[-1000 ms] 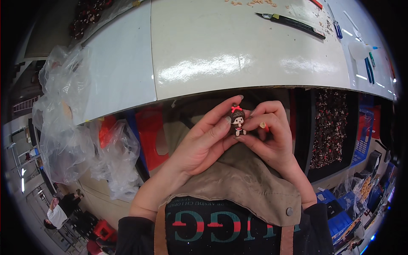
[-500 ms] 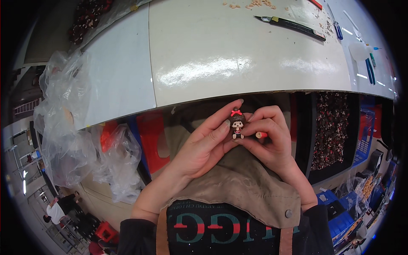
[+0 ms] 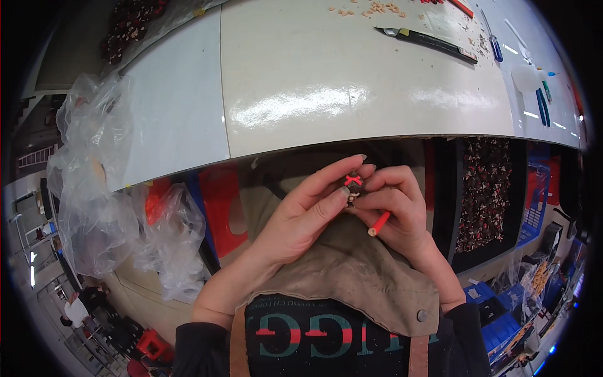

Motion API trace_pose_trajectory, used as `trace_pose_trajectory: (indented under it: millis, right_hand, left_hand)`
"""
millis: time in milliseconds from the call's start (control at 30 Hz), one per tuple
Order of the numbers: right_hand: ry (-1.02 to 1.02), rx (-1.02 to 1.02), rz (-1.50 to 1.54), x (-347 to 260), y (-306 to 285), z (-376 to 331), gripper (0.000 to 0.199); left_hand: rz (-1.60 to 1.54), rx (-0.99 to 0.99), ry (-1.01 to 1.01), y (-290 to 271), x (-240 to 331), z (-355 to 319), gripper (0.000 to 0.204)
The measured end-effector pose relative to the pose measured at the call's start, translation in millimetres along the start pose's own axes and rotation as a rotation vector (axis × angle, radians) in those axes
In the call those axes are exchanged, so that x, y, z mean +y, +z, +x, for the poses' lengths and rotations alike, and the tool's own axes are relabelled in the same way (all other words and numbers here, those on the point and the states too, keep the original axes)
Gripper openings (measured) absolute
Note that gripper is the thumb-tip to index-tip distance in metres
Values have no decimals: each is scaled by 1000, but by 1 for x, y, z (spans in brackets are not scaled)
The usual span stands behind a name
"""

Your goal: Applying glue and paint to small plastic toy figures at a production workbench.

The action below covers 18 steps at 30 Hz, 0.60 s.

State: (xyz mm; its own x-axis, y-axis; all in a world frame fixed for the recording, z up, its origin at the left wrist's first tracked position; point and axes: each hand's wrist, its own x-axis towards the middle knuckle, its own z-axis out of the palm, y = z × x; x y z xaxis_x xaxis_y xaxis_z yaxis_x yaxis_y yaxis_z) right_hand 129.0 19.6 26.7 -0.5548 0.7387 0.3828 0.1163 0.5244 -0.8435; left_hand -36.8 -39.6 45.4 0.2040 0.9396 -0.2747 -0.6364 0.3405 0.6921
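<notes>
A small brown-haired figurine with a red bow is held between both hands in front of my apron, just below the table's near edge. My left hand is closed around it, with the thumb on its side. My right hand pinches the figurine's other side with thumb and forefinger. Tucked in that same hand is a slim red stick, its pale end pointing down toward the apron. The figurine's head is tipped toward me, and fingers cover much of its face and body. The stick's other end is hidden.
The white table bears a black craft knife, small beige pieces, a blue-handled screwdriver and blue-handled pliers. A black bin of small figures stands at right. Plastic bags hang at left.
The figurine has tilted so that its bow and the top of its head now face me. The red stick has swung down and shows more of its length.
</notes>
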Motion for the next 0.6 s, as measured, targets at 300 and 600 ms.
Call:
trace_pose_trajectory:
  millis: [300,600]
  right_hand:
    - [429,546,-125,-14,-101,-14,21]
    - [780,733,-800,-24,-188,-111,32]
  left_hand:
    - [757,-301,267,40,159,-32,27]
    - [682,-39,135,69,260,-80,27]
